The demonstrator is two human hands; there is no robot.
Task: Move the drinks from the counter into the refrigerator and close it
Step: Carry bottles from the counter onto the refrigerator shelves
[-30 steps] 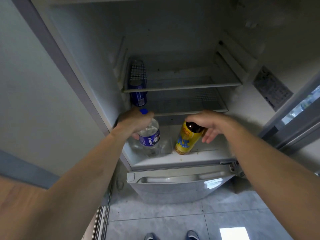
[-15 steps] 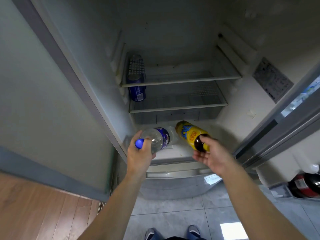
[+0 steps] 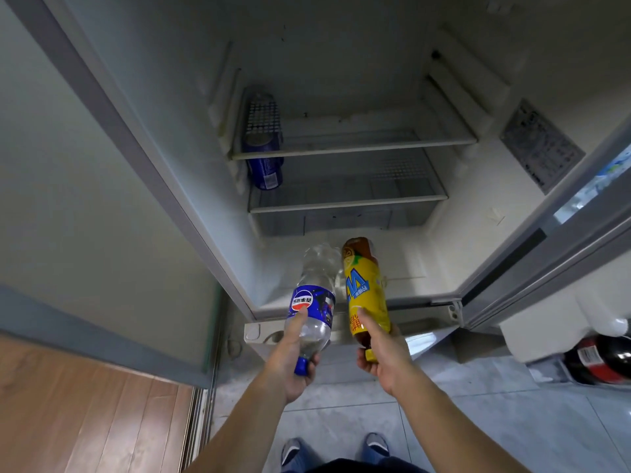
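The left hand (image 3: 293,356) grips a clear bottle (image 3: 312,302) with a blue label, near its blue cap. The right hand (image 3: 382,356) grips a yellow bottle (image 3: 367,295) near its cap. Both bottles lie tipped, side by side, bottoms pointing into the open fridge (image 3: 341,97), over its front edge. A blue can (image 3: 264,165) stands at the left end of a fridge shelf (image 3: 348,201), partly hidden behind the shelf above. In the door's bottom right corner, a dark bottle (image 3: 601,360) with a red label is cut off.
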